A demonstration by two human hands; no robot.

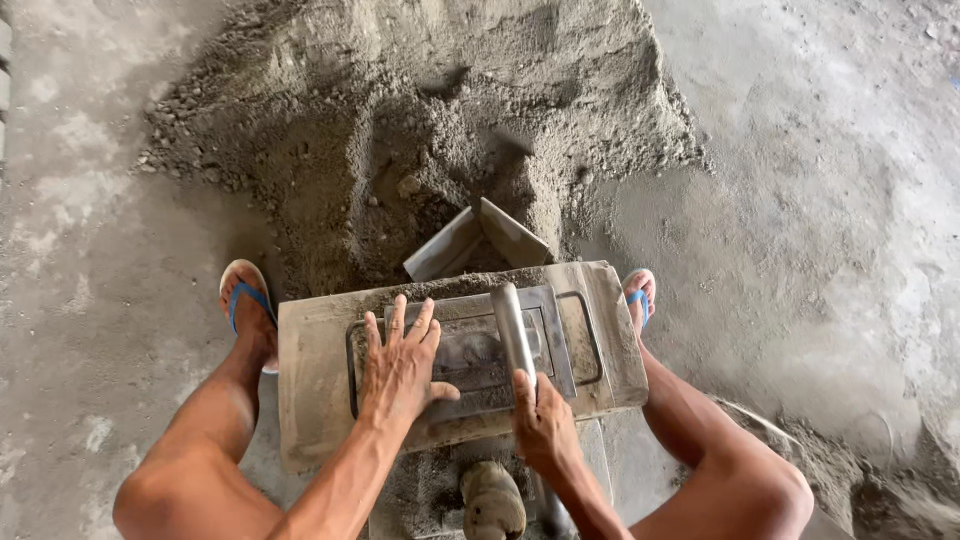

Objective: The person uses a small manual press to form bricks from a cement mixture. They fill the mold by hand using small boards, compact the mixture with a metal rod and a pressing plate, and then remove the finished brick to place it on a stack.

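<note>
Head view, looking down between bent knees: a grey metal block mould [610, 340] sits over the lap, its long side running left to right, in front of a heap of sandy mix [430, 130]. The left hand [400, 370] lies flat on the press plate [480, 355], fingers spread, holding nothing. The right hand [543, 425] is closed around a metal lever handle [513, 325] that points away from the body, just beside the left hand.

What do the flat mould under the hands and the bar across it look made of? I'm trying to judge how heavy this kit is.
Mould: probably metal, dull grey, coated in cement dust, with thin straight edges. Bar: a rounded tube, likely steel, with a worn smooth sheen; the right hand grips it. The left hand lies flat on the mould.
</note>
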